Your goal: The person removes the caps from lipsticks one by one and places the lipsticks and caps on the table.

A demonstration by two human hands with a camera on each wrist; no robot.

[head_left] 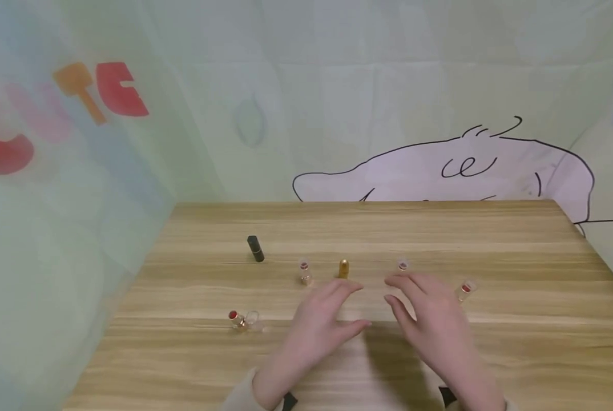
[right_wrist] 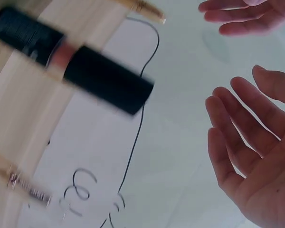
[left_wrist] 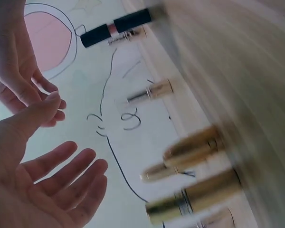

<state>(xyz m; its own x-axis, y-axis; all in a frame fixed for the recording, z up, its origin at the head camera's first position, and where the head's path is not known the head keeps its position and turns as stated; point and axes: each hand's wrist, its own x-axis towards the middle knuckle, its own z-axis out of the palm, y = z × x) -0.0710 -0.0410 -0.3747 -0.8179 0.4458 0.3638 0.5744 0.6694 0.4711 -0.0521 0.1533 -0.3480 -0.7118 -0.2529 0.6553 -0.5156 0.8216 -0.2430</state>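
Observation:
Both bare hands hover over the wooden tabletop, palms facing each other. My left hand (head_left: 319,319) has its fingers spread and thumb out, nothing in it; a gold bullet-shaped tube (head_left: 343,268) stands just beyond its fingertips. To its left is a lipstick with a see-through cap (head_left: 305,274). My right hand (head_left: 435,314) has loosely bent fingers, also bare. A see-through-capped lipstick (head_left: 402,266) shows past its fingertips, its lower part hidden, and a red one (head_left: 464,290) stands at its right. A black lipstick with a pink band (right_wrist: 109,78) looms close in the right wrist view.
On the left, a red lipstick (head_left: 236,319) stands beside a see-through cap (head_left: 255,321). Farther back is a black tube (head_left: 255,248). Behind the wooden table (head_left: 214,222) hangs a printed cloth (head_left: 306,114). A thick gold tube (left_wrist: 194,197) appears in the left wrist view.

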